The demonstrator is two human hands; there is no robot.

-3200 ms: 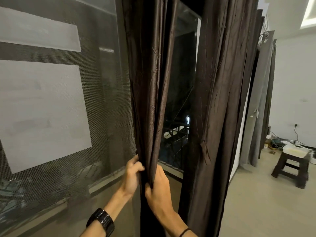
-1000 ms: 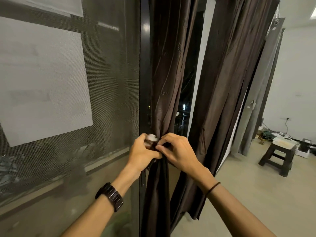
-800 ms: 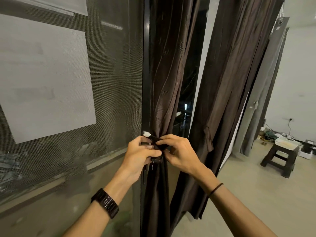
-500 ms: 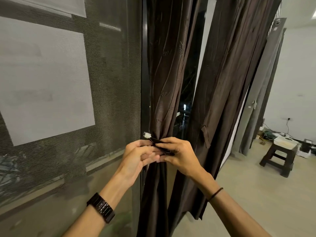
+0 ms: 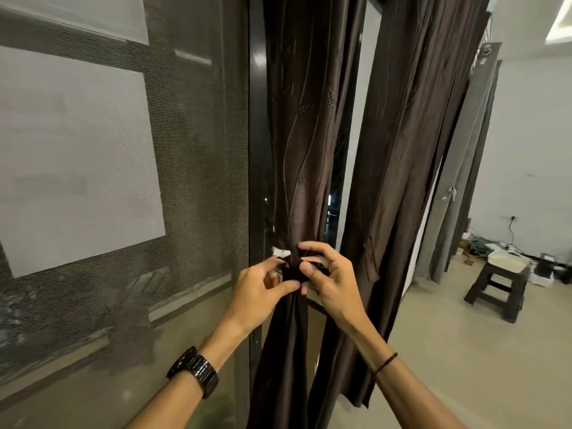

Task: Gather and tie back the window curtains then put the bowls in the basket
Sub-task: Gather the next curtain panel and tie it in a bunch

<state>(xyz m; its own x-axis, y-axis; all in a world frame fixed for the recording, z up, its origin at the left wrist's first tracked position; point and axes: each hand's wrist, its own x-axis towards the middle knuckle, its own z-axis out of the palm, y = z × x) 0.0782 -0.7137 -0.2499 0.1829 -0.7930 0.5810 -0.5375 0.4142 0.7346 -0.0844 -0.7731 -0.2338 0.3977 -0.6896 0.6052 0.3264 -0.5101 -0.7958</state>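
Now left hand [image 5: 263, 292] pinches gathered curtain [image 5: 297, 150].

Curtain [image 5: 305, 168] R of screen [image 5: 123, 181]; stool [image 5: 498, 286] far R.

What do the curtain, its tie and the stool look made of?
Curtain: dark brown woven cloth, satin sheen on its creased folds; likely synthetic. Tie: matching dark fabric band. Stool: dark, matte, squared legs; wood or plastic, too distant to tell.

Left hand [image 5: 263, 289] and right hand [image 5: 335, 280] meet, fingers curled in pinching grip.
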